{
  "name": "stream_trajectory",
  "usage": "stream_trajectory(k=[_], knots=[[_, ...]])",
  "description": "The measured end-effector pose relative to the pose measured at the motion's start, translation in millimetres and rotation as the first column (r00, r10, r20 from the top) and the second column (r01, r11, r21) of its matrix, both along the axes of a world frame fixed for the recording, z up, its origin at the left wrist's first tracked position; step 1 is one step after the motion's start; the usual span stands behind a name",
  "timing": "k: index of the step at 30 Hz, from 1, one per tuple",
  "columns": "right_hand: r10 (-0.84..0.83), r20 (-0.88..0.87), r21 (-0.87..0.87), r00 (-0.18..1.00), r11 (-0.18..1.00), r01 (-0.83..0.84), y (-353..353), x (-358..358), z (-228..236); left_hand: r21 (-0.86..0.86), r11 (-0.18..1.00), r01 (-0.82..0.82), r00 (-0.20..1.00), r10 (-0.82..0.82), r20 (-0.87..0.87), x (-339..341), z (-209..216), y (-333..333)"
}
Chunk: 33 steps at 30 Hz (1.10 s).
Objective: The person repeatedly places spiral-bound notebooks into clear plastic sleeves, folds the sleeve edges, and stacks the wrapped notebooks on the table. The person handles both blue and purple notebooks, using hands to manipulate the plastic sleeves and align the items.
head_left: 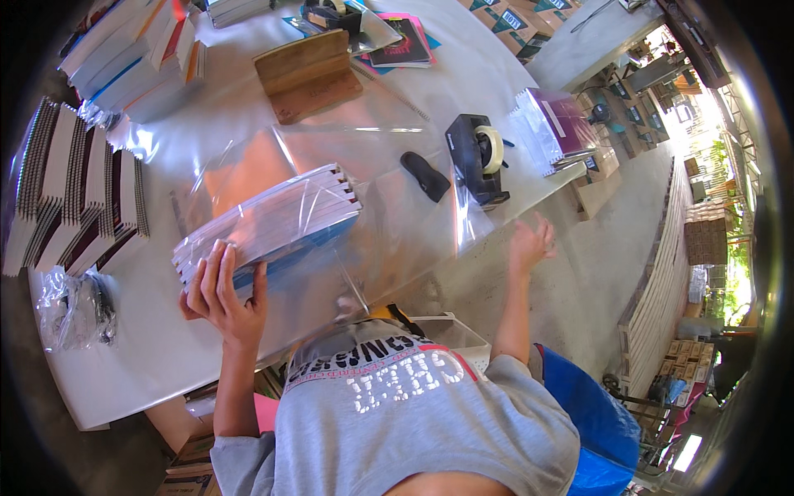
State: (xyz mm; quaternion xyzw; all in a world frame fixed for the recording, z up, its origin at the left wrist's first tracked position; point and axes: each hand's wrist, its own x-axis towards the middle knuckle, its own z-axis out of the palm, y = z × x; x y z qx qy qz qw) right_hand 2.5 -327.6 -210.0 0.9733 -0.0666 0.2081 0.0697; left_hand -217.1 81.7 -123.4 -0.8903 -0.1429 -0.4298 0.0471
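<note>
A stack of notebooks (285,207) with white page edges and a blue cover underneath stands on the white table in front of me. Clear plastic film (389,223) lies around and under it. My left hand (222,289) grips the stack's near left corner, fingers over the pages and thumb along the near side. Off the table's right edge, my right hand (531,244) hangs in the air with fingers apart, holding nothing. Nearest to it is a black tape dispenser (478,161) with a pale roll. A small dark curved object (425,176) lies left of the dispenser.
Spiral notebooks (74,182) are piled at the left, with thick books (132,62) behind them. A folded brown cardboard piece (306,76) sits at the far side. Purple-covered notebooks (558,124) rest at the right edge. A crumpled plastic bag (74,310) lies near left.
</note>
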Motion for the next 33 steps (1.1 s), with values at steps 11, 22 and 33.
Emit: stream_trajectory(k=[11, 22, 33], knots=[[0.633, 0.645, 0.758, 0.427, -0.599, -0.257, 211, -127, 92, -0.087, 0.993, 0.075, 0.992, -0.066, 0.107, 5, -11, 3], [0.691, 0.03, 0.946, 0.722, -0.254, 0.203, 302, -144, 70, -0.108, 0.985, 0.132, 0.988, -0.122, 0.098, 2, -10, 5], [0.549, -0.251, 0.94, 0.797, -0.059, 0.337, 229, -115, -4, -0.209, 0.888, 0.409, 0.886, -0.332, 0.324, -33, -3, 22]])
